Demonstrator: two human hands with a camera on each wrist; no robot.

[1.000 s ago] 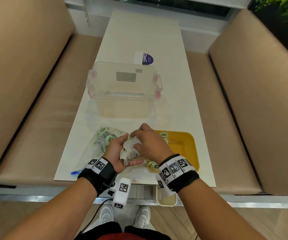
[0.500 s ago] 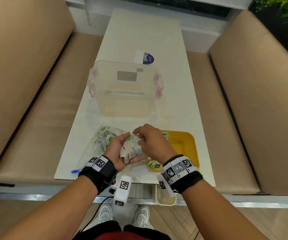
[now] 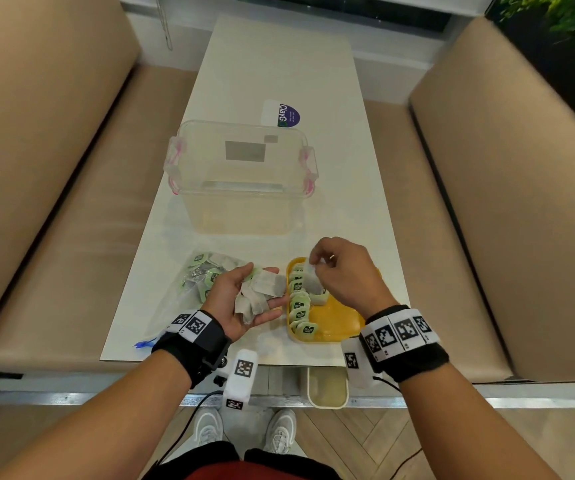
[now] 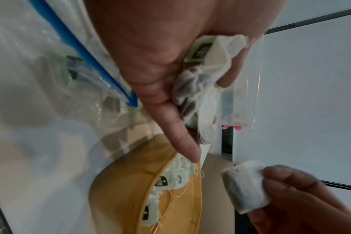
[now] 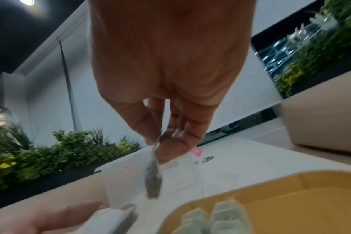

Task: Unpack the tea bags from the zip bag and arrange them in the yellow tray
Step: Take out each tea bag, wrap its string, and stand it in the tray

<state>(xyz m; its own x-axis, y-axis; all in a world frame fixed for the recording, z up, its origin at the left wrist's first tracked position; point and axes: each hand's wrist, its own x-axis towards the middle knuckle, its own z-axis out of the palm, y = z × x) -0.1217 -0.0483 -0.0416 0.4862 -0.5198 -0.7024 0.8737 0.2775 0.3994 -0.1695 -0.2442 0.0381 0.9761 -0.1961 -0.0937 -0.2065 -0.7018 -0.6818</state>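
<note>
While the left hand (image 3: 241, 299) cups a soft bunch of tea bags (image 3: 262, 294), the right hand (image 3: 345, 271) pinches one tea bag (image 3: 312, 280) by its top edge over the yellow tray (image 3: 341, 323); light, floppy stuff, I'd guess.

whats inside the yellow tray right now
A column of tea bags with green tags lies along the left side of the yellow tray. The right hand pinches another tea bag above it, covering the tray's far part.
</note>
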